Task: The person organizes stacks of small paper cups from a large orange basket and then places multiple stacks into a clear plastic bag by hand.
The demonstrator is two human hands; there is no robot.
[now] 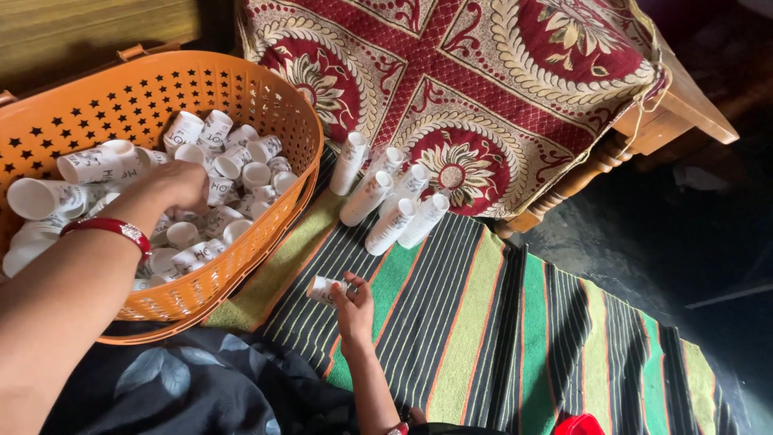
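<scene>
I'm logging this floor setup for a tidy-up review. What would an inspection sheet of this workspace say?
Surface: striped mat on a dark floor.
Job's things: orange basket holding loose white paper cups; stacked cup rows lying on the mat.
Clutter: red item at the bottom edge.
Hands: left hand inside the basket on the cups; right hand holds a small cup stack.
Cables: nothing seen.
Surroundings: patterned cloth draped over wooden furniture.

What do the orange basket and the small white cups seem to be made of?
The orange basket looks like moulded plastic: a glossy, even colour with star-shaped holes punched in its wall. The white cups seem to be paper: matt, thin-walled, with rolled rims, though thin plastic cannot be ruled out. The left hand reaches among them; the right hand holds one cup.
</scene>
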